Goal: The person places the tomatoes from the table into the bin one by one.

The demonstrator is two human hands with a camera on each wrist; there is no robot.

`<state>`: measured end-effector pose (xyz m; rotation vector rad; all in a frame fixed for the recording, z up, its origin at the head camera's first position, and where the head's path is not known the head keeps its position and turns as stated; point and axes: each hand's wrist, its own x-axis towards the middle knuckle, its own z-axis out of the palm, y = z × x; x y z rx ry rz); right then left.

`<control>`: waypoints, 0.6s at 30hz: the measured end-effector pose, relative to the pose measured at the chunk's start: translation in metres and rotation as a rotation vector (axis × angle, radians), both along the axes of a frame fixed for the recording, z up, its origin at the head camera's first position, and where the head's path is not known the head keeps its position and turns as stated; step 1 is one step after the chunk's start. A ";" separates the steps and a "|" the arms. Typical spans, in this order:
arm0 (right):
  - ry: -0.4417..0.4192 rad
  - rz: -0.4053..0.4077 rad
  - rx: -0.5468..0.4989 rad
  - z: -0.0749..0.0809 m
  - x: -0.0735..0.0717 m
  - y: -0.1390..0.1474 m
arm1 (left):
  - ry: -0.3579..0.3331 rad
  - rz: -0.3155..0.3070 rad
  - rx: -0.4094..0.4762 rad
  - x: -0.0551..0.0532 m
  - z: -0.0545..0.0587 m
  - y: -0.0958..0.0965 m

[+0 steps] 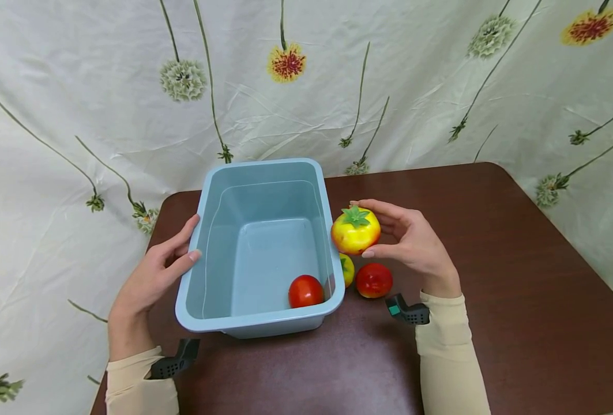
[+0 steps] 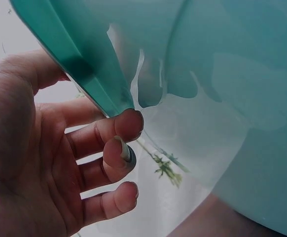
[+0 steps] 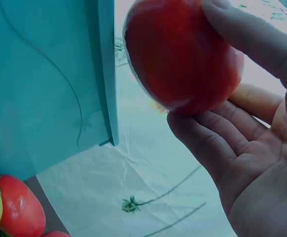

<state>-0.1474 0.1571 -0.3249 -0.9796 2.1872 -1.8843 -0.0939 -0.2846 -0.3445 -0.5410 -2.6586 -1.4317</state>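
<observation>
We note the left hand [image 1: 149, 275] gripping the blue bin [image 1: 260, 163] by its left rim, presumably to steady it; the right hand [image 1: 415, 245] pinches a yellow-and-red fruit [image 1: 355, 231] beside the right rim, above the worktop [image 1: 519, 288], from the outer side, likely for finger clearance.

A left hand [image 1: 153, 271] grips the left rim of a pale blue plastic tub [image 1: 277, 248], inside which a red tomato [image 1: 306, 291] lies at the near right corner. The right hand [image 1: 412, 239] holds a yellow-and-orange persimmon [image 1: 355, 233] with a green calyx at the tub's right rim. On the dark brown bench [image 1: 519, 259], a red fruit [image 1: 373, 280] sits just beside a partly hidden yellow fruit [image 1: 347, 271], before a flower-patterned white cloth [image 1: 420, 34].
</observation>
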 end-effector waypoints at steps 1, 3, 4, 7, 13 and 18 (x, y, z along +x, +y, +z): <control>0.002 0.005 -0.001 0.001 0.001 -0.002 | 0.000 0.002 -0.001 0.000 0.000 0.000; 0.002 0.012 0.000 0.001 0.002 -0.007 | -0.001 0.003 -0.003 0.000 0.000 0.000; 0.004 0.014 0.002 0.002 0.003 -0.009 | -0.002 0.004 -0.005 0.001 0.000 0.000; 0.007 0.031 0.000 0.004 0.005 -0.017 | -0.002 0.005 -0.005 0.001 0.000 0.000; 0.012 0.047 -0.029 0.004 0.008 -0.030 | -0.005 0.003 -0.004 0.001 0.000 0.000; 0.022 -0.022 -0.070 0.003 0.012 -0.047 | -0.006 0.002 -0.007 0.000 0.001 0.000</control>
